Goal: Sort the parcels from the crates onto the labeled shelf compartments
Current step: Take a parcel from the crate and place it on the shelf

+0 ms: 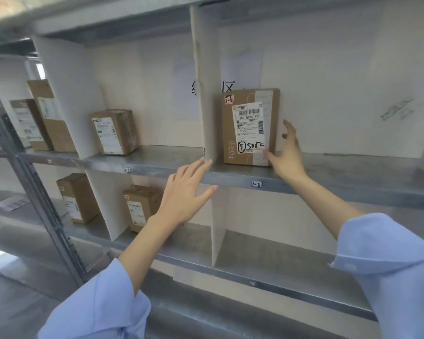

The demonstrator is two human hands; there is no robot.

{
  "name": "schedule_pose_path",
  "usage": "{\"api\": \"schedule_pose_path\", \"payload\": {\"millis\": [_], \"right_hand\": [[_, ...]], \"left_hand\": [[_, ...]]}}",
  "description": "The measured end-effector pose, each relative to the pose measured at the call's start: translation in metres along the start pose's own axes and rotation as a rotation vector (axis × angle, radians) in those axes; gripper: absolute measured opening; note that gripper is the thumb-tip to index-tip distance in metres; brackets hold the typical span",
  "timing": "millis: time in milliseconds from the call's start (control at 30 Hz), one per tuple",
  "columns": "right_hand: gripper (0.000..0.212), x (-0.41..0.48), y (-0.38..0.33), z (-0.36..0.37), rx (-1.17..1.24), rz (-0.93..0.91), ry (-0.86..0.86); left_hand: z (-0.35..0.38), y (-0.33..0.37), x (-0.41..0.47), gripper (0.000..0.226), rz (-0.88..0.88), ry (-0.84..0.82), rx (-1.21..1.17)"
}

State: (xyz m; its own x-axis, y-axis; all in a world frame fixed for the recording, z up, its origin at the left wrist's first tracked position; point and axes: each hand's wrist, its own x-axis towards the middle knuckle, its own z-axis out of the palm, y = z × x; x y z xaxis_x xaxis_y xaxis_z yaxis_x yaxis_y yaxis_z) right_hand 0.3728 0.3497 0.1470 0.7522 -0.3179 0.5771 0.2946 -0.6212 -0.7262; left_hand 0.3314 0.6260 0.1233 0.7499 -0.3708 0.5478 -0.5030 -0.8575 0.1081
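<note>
A brown cardboard parcel with a white shipping label and a handwritten "5082" stands upright in the upper shelf compartment, above the edge tag "1-3". My right hand is spread open at the parcel's right side, thumb touching its lower front corner, fingers beside its right face. My left hand hovers open in front of the shelf edge, fingertips near the foot of the white divider, holding nothing.
The neighbouring compartment, tagged "1-2", holds one parcel; two more parcels stand further left. The lower shelf carries two parcels left of its divider. A grey metal upright runs diagonally at left.
</note>
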Motion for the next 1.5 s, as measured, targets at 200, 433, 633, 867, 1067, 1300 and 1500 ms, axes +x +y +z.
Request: {"api": "schedule_pose_path", "payload": {"millis": [200,433,633,867,1067,1300,1500], "right_hand": [[0.068,-0.047,-0.023,-0.031,-0.343,0.035,0.006],[0.065,-0.117,-0.034,-0.092,-0.608,0.208,-0.011],[0.065,-0.196,-0.023,-0.172,-0.785,0.412,0.023],[0.068,-0.288,-0.022,-0.282,-0.902,0.622,0.149],[0.069,-0.362,-0.015,-0.383,-0.930,0.780,0.249],[0.066,-0.439,0.010,-0.510,-0.914,0.927,0.354],[0.068,-0.509,0.034,-0.616,-0.880,1.055,0.458]], "left_hand": [[0.000,0.020,0.010,0.077,0.117,-0.020,-0.116],[0.015,0.076,0.008,0.071,0.252,-0.057,-0.211],[0.032,0.157,-0.017,0.074,0.409,-0.140,-0.332],[0.037,0.278,-0.046,0.073,0.648,-0.215,-0.471],[0.035,0.399,-0.083,0.065,0.854,-0.238,-0.572],[0.037,0.559,-0.132,0.065,0.998,-0.300,-0.657],[0.038,0.686,-0.187,0.065,1.097,-0.374,-0.681]]}}
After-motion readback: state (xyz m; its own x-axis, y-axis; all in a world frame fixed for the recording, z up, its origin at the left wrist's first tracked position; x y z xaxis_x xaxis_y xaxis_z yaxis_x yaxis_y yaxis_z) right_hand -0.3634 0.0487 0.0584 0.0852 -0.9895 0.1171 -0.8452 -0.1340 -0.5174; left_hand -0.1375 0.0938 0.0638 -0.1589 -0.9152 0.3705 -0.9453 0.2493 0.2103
